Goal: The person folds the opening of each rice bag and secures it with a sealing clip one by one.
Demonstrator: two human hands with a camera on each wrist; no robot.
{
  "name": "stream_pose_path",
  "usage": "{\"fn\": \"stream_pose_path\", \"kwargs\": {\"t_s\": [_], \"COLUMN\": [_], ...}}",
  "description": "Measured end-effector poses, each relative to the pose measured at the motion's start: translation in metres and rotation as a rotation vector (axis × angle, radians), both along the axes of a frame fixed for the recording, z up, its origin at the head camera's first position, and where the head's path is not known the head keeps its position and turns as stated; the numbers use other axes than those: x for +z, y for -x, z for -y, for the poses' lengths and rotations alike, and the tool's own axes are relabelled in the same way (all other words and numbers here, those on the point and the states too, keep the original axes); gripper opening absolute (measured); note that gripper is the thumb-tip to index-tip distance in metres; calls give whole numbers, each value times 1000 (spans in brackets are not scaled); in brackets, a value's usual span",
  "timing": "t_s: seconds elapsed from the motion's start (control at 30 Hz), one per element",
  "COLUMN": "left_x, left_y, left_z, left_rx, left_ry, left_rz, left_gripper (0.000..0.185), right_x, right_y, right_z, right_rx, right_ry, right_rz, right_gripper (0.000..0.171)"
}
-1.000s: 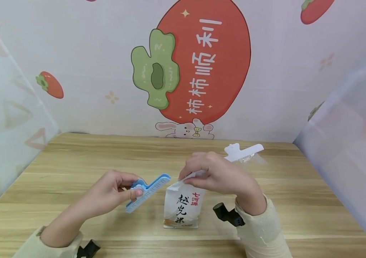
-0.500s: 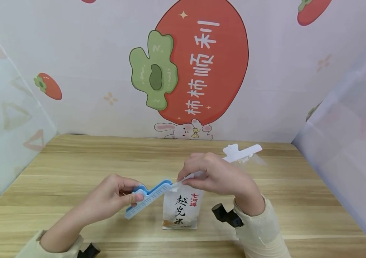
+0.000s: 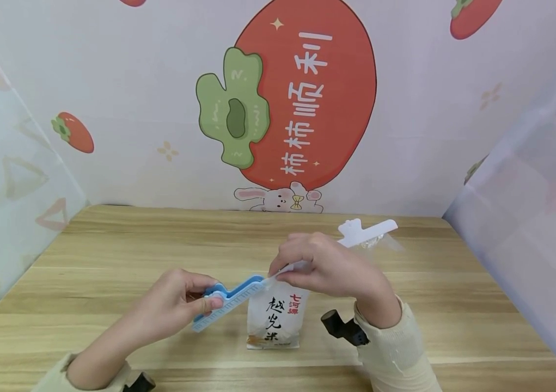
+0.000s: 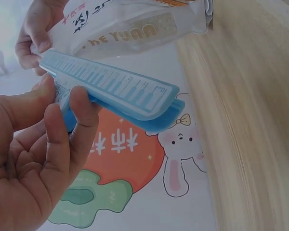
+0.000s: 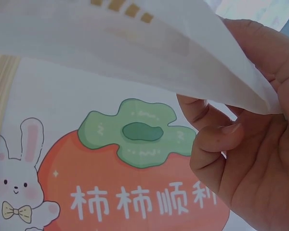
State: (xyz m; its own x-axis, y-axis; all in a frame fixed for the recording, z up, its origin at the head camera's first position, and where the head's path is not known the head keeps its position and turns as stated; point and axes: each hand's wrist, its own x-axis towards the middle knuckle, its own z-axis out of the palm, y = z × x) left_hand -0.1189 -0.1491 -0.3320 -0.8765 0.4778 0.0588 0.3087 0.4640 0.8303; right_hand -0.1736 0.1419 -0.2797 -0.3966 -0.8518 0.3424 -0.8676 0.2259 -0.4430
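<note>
Standing on wooden table point(image 3: 111, 245), rice bag point(image 3: 278, 318) pinched by right hand point(image 3: 329, 267), left hand point(image 3: 175, 305) gripping blue clip point(image 3: 231, 299), persimmon backdrop point(image 3: 302, 98)

a smooth, matt blue plastic clip point(image 3: 227, 298) with moulded ridges; a white rice bag point(image 3: 276, 318) of thin, slightly glossy, creased film; a wooden table point(image 3: 111, 256) with pale grain and satin finish; a white plastic clip point(image 3: 367, 230); soft cream knit sleeves point(image 3: 395, 348)
</note>
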Motion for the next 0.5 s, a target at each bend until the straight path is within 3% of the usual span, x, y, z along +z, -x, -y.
{"fn": "stream_pose_path", "kwargs": {"t_s": [0.5], "left_x": [-3], "left_y": [0], "left_z": [-10], "left_rx": [24], "left_ry": [-4], "left_rz": [-24], "left_gripper": [10], "right_x": [-1], "right_y": [0], "right_z": [0], "right_rx": [-1], "right_ry": [-8], "right_rz": [24], "right_gripper": [10]}}
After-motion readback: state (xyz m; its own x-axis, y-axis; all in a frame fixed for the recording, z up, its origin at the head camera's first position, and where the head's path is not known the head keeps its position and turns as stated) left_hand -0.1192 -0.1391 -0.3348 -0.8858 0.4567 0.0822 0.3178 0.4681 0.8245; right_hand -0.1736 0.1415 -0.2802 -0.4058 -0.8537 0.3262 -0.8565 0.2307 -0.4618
